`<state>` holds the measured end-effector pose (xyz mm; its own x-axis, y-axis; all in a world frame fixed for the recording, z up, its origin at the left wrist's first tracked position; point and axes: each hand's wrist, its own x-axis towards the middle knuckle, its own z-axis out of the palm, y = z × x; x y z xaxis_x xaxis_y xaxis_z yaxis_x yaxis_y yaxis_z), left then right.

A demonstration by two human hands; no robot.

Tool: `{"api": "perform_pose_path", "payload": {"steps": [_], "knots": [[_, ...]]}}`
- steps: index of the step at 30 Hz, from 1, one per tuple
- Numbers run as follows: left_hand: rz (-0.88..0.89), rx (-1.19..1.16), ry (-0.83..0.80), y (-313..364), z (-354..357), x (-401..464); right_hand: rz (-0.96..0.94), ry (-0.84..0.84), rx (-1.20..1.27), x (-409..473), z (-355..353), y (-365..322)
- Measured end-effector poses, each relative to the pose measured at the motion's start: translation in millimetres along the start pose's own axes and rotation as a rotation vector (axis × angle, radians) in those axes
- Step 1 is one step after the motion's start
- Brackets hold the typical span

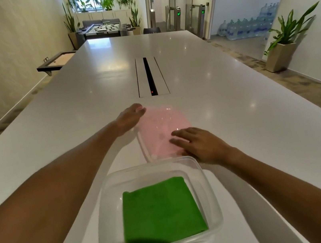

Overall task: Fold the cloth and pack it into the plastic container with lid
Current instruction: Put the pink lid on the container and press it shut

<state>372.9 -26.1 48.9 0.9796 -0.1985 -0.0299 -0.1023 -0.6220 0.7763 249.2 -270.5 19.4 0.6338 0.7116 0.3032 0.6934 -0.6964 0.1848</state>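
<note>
A folded green cloth (160, 211) lies flat inside the clear plastic container (104, 195), which stands open near the table's front edge. Just beyond it is the pink translucent lid (157, 126), tilted with its left side raised. My left hand (130, 116) grips the lid's far left edge, and its fingertips are blurred. My right hand (195, 144) rests with spread fingers on the lid's near right part, touching it from above.
The long white table (237, 109) stretches far ahead, with a cable slot (150, 76) in its middle beyond the lid. Potted plants, a foosball table and stacked water bottles stand off the table in the room behind.
</note>
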Motion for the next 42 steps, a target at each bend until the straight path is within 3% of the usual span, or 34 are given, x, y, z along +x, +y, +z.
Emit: {"api": "perform_pose_path", "payload": {"steps": [8, 10, 13, 21, 24, 29, 42], "knots": [[0.152, -0.521, 0.278, 58.8, -53.3, -59.0, 0.188, 0.591, 0.145, 11.5, -88.9, -16.7], [0.212, -0.57, 0.307, 69.8, -54.2, -85.9, 0.287, 0.734, 0.28, 11.3, -110.9, -30.2], [0.327, -0.446, 0.369, 80.7, -47.4, -126.4, 0.475, 0.894, 0.462, 11.5, -136.7, -51.3], [0.376, -0.373, 0.48, 78.6, -45.4, -182.8, 0.764, 0.937, 0.697, 2.3, -154.5, -98.1], [0.262, -0.416, 0.509, 69.1, -56.6, -190.2, 0.958, 0.922, 0.97, -3.0, -154.6, -108.4], [-0.034, -0.767, 0.355, 47.7, -46.3, -209.2, 1.22, 0.826, 1.265, -14.0, -128.0, -130.8], [-0.255, -0.663, 0.351, 3.5, -6.1, -240.8, 1.347, 0.539, 0.969, -37.4, -89.6, -166.0]]}}
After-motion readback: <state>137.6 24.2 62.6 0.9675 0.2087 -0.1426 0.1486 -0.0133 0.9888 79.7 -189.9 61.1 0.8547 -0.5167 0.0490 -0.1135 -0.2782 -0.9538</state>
